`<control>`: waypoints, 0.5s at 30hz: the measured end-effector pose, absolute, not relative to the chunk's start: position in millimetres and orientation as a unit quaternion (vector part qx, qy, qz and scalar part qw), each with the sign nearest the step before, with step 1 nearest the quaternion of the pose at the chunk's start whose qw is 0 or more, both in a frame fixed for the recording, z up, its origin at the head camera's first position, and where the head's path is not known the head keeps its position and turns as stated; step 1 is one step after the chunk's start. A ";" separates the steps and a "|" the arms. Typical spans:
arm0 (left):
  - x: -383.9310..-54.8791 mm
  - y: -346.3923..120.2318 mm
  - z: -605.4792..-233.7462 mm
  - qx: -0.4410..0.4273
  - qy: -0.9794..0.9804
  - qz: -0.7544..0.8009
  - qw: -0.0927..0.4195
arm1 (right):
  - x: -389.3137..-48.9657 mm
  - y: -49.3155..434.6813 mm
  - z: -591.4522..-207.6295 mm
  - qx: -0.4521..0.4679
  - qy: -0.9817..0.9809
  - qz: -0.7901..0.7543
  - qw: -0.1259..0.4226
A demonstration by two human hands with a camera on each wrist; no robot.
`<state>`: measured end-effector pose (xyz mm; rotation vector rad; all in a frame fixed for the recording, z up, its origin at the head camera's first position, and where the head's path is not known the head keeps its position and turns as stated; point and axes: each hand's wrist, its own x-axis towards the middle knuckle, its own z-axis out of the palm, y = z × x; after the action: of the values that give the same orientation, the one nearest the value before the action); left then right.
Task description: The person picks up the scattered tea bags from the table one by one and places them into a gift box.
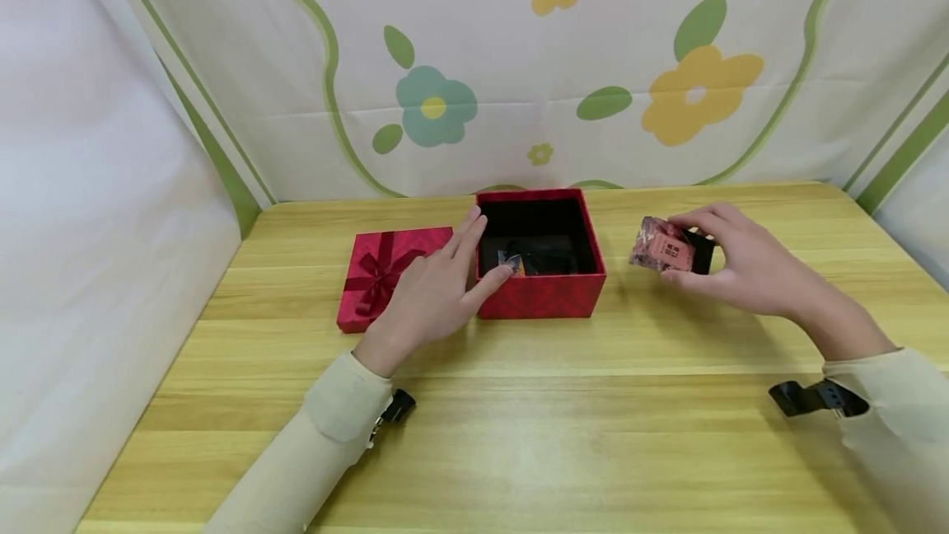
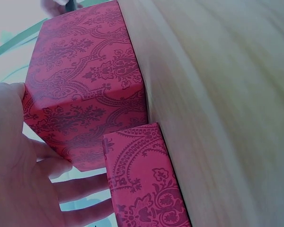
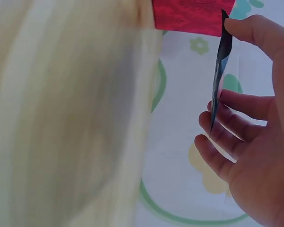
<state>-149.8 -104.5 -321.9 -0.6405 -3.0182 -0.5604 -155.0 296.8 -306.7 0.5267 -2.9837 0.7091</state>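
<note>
A red patterned gift box (image 1: 541,297) stands uncovered on the table, its inside black. My left hand (image 1: 437,291) rests on its left side with fairly straight fingers; the thumb touches the front rim. In the left wrist view, fingertips reach the edges of the box (image 2: 85,56). Inside lies a small dark packet (image 1: 513,262) with a coloured print, partly hidden by the front wall. Right of the box, my right hand (image 1: 749,270) pinches a thin, shiny pink-and-black packet (image 1: 670,250) above the table. The right wrist view shows this packet (image 3: 220,66) edge-on between thumb and fingers.
A red box lid (image 1: 363,250) with a dark red ribbon bow lies left of the box, partly behind my left hand. The wooden table (image 1: 563,435) ends at a white flower-printed cloth (image 1: 504,39) behind. White cloth also hangs at both sides.
</note>
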 end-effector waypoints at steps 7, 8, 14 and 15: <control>-150.0 -104.3 -321.6 -0.204 -0.963 -0.177 0.007 | -164.6 277.6 -293.7 0.180 -0.953 0.242 0.029; -150.1 -104.2 -321.5 -0.204 -0.963 -0.176 0.008 | -166.1 274.4 -292.1 0.182 -0.952 0.243 0.032; -151.3 -104.2 -321.9 -0.208 -0.962 -0.175 0.009 | -173.2 251.6 -282.0 0.204 -0.944 0.256 0.044; -151.5 -104.3 -322.0 -0.208 -0.962 -0.175 0.008 | -174.2 247.6 -280.6 0.207 -0.943 0.258 0.043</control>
<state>-151.5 -104.3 -322.0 -0.6503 -3.0070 -0.5484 -174.2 247.6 -280.6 0.6345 -2.8821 0.7902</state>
